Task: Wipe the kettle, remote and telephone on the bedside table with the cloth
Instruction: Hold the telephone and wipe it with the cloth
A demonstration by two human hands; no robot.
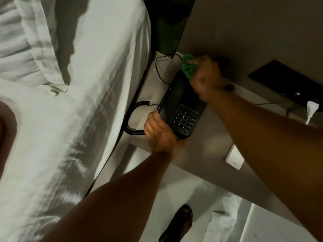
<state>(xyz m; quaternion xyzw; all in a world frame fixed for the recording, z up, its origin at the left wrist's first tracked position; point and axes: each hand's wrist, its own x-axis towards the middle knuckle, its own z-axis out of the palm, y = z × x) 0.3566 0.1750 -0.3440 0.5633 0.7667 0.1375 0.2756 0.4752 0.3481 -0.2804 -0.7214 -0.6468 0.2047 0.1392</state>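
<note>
Telephone point(176, 100) gripped by left hand point(161, 132), right hand point(207, 79) pressing cloth point(187, 66) on top

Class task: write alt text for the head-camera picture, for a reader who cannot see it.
A person's right hand presses a green cloth against the far end of a black telephone on a bedside table, while the left hand steadies its near end. A bed with white sheets lies to the left.

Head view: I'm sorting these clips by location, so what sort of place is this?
Probably a hotel or guest bedroom. A bed with white linen stands beside a bedside table carrying a black corded telephone, which the left hand steadies while the right hand wipes it with a green cloth.
</note>
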